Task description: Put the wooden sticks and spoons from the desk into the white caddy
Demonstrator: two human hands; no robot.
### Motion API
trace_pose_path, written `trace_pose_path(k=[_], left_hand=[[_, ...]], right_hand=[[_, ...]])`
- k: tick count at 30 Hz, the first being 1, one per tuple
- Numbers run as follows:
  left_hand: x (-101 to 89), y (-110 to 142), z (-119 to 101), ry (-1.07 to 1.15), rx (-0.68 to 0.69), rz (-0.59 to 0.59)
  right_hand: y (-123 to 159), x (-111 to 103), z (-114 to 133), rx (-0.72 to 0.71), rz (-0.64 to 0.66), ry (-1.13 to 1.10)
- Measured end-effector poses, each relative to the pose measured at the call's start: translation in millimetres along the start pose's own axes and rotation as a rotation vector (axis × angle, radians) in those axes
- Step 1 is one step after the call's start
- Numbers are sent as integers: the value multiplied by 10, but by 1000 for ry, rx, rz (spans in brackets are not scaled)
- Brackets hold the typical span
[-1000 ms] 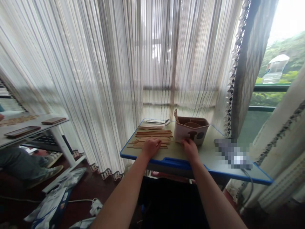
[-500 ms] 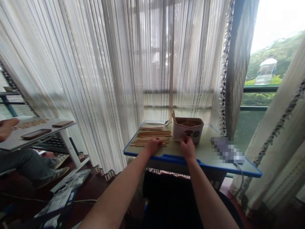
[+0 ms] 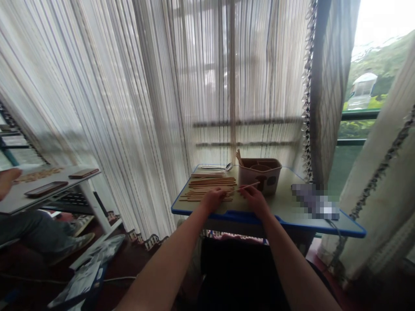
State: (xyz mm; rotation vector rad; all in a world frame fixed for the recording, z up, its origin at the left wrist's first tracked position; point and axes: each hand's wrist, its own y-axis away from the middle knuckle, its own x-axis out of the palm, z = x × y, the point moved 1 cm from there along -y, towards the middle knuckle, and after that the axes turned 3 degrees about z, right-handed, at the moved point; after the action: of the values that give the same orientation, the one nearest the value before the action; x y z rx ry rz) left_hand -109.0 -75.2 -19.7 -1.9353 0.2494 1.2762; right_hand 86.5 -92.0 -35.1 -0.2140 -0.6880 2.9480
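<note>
- Right hand (image 3: 253, 199): fingers narrow, pinching 1 thin stick (image 3: 254, 184) that slants across the near side of the bin (image 3: 247, 178), its far tip pointing to 2 o'clock.
- Left hand (image 3: 214, 200): fingers curled in, at 9 o'clock from the right hand, near the stick's other end; whether they grip it, I cannot tell.
- A light pinch and steady wrists would probably serve best here, keeping the stick off the loose stick rows (image 3: 212, 182), which spread from 9 to 12 o'clock of the left hand.
- The bin, at 1 o'clock from the right hand, has inner dividers, 1 of them curved.
- A small bunch (image 3: 239, 157) of sticks leans in it, at its 10 o'clock.
- Its floor is hidden.
</note>
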Motion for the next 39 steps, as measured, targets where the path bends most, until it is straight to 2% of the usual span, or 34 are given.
trace_pose_path(k=[3, 10, 15, 17, 20, 22, 26, 31, 34, 36, 39], left_hand=[[6, -1, 3, -3, -13, -10], [10, -2, 4, 10, -39, 4], [-16, 20, -10, 23, -23, 34], [-19, 31, -4, 17, -20, 5], [-1, 41, 23, -9, -56, -58], [28, 39, 47, -24, -93, -54], [80, 20, 79, -32, -132, 6], [73, 18, 68, -24, -132, 8], [63, 25, 71, -16, -155, 32], [58, 25, 79, -11, -175, 45], [51, 15, 86, -6, -223, 53]], right_hand=[[-7, 45, 6, 18, 59, 44], [-10, 53, 13, 73, 65, 68], [32, 54, 67, 36, 43, 77], [67, 31, 103, -11, -60, 73], [137, -40, 161, -107, -354, 140], [170, -94, 220, -169, -510, 218], [81, -204, 445, -291, -643, 290], [-344, -318, 825, -453, -721, 321], [-711, -353, 1014, -497, -680, 423], [-978, -367, 1126, -489, -549, 462], [-1338, -410, 1292, -424, -285, 456]])
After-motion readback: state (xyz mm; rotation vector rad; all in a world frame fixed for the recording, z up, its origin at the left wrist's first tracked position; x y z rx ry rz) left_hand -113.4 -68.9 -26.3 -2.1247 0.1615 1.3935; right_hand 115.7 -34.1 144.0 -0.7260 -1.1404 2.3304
